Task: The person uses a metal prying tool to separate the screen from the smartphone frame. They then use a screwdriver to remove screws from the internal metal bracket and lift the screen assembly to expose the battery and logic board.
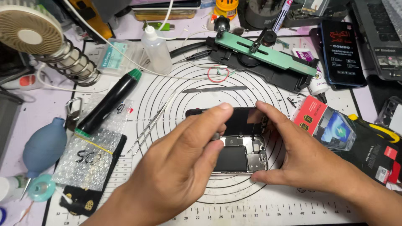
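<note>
Opened phone [245, 152] at the centre of the cutting mat [167, 92], back cover off, black battery and silver circuit board bared, dark screen panel [240, 119] tilted up at its twelve o'clock edge. Left hand [180, 163] at seven o'clock of the phone, thumb and forefinger pinched together over the phone's upper left corner on something too small to make out. Right hand [301, 155] at three o'clock, forefinger hooked over the raised panel's top edge, thumb pressed at the phone's lower right corner, so clamped on the phone. Red box [312, 115] with a clear window just beside the right hand at one o'clock; black pouch with red labels [377, 157] and a yellow handle at three o'clock. Dark blue flat box [342, 52] with red and white print at one o'clock, white tube beside it. Bubble-wrap packet [90, 157] with black handwriting at nine o'clock, black pouch under it, black pen-shaped tool with a green tip [109, 102] across it. Green and black clamp jig [264, 56] at twelve o'clock; clear squeeze bottle [157, 49] at eleven; tweezers [153, 121] and a thin metal blade on the mat. White ringed mat with ruler marks, laid on a crowded pale workbench; blue air blower [44, 148] and a fan at the left edge.
</note>
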